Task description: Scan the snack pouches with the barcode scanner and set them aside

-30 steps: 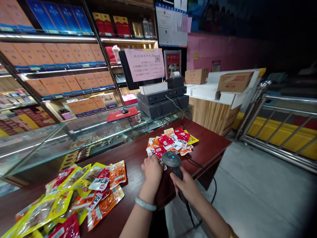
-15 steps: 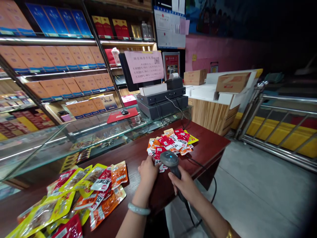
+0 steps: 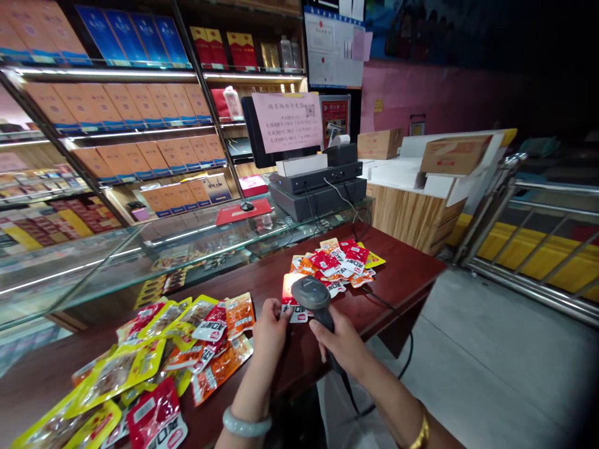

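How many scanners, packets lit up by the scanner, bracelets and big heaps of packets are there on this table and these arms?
Scanner, in the right hand: 1
Lit packet, by the left hand: 1
Bracelets, one pale bracelet and one gold bracelet: 2
Heaps, left heap and right heap: 2
Total: 6

I'm seeing shelf lights glaring, the scanner throwing bright light over 1 packet, the left edge blurring, and the upper right sinking into blackness.
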The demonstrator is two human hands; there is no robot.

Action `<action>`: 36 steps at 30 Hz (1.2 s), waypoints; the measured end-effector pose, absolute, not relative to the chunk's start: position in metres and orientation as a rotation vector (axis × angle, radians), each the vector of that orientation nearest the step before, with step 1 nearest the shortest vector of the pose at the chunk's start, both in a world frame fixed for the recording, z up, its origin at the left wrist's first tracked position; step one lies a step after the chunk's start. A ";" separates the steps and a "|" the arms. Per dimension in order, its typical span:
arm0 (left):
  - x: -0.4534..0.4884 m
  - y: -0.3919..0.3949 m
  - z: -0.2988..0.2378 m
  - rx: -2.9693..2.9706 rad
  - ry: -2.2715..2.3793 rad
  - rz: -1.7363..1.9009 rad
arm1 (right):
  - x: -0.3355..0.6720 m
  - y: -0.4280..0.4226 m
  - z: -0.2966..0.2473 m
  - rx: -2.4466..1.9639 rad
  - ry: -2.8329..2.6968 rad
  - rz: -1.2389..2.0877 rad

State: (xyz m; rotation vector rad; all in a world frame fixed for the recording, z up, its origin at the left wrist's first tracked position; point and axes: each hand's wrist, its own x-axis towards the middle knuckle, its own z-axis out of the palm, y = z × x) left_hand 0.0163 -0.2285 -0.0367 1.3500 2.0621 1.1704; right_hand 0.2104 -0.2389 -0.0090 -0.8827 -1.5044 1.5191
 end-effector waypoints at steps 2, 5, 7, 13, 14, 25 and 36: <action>0.008 -0.232 -0.038 1.321 2.047 1.204 | 0.208 -0.241 -0.009 -0.898 -1.530 1.515; -0.016 -0.238 -0.034 1.221 2.094 1.237 | 0.210 -0.242 -0.014 -0.900 -1.549 1.493; -0.036 -0.243 -0.027 1.135 2.218 1.219 | 0.214 -0.242 -0.020 -0.900 -1.532 1.472; -0.042 -0.251 0.000 1.287 2.915 0.949 | 0.226 -0.232 -0.036 -0.971 -1.400 1.453; -0.031 -0.249 0.002 1.408 2.907 0.874 | 0.227 -0.231 -0.038 -0.974 -1.384 1.452; 0.072 -0.206 0.005 1.905 2.502 0.193 | 0.236 -0.232 -0.049 -1.024 -1.361 1.431; 0.027 -0.218 -0.024 1.438 2.137 0.813 | 0.231 -0.235 -0.039 -0.991 -1.364 1.547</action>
